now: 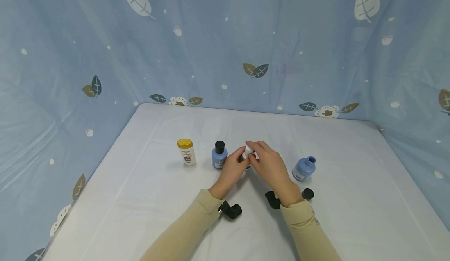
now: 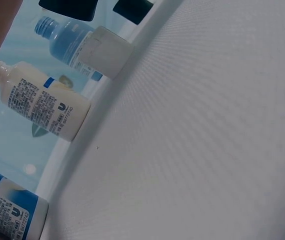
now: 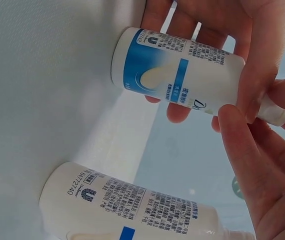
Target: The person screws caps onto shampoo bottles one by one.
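Both hands meet at a small white bottle with a blue band around its base (image 3: 157, 65). My left hand (image 1: 229, 172) grips the bottle's body, fingers behind it and thumb at the shoulder. Fingers of my right hand (image 1: 270, 166) pinch its white cap (image 1: 248, 150) at the neck. The bottle stands upright on the table. Beside it is a white bottle with an uncapped neck (image 2: 45, 102), mostly hidden by the right hand in the head view. Left of the left hand stands a blue bottle with a black cap (image 1: 219, 157).
An uncapped blue bottle (image 1: 302, 169) stands right of the right hand. Farther left is a white bottle with a yellow cap (image 1: 187, 153). Black camera parts (image 1: 232, 211) show at the wrists. A white cloth covers the table (image 1: 147, 198); a blue leaf-print curtain (image 1: 211, 38) surrounds it.
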Demonstrator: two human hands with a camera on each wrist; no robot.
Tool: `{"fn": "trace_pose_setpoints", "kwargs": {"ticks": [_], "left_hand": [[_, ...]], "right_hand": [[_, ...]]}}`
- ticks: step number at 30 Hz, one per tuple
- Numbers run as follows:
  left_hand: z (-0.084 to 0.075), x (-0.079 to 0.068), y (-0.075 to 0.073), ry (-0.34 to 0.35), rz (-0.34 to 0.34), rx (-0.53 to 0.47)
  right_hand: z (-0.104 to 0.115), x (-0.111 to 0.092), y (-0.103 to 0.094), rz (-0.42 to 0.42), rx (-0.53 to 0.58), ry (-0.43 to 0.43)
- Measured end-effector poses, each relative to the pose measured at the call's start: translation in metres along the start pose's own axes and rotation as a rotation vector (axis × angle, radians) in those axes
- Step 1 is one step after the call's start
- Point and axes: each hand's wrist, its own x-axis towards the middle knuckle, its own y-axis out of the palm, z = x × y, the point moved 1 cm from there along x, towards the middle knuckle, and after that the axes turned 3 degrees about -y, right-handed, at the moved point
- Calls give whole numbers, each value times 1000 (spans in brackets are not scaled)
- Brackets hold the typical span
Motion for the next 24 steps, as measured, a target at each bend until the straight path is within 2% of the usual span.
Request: {"fn": "trace_pose_setpoints", "kwargs": {"ticks": [20, 23, 24], "left_hand": [[-1, 0, 0, 7, 4, -3], [-16, -6, -4, 5, 8, -4], [-16, -6, -4, 7, 8, -6]], "right_hand": [[0, 0, 1, -13, -9, -14], [0, 0, 1, -12, -7, -14], [-1, 0, 1, -10, -8, -12]]}}
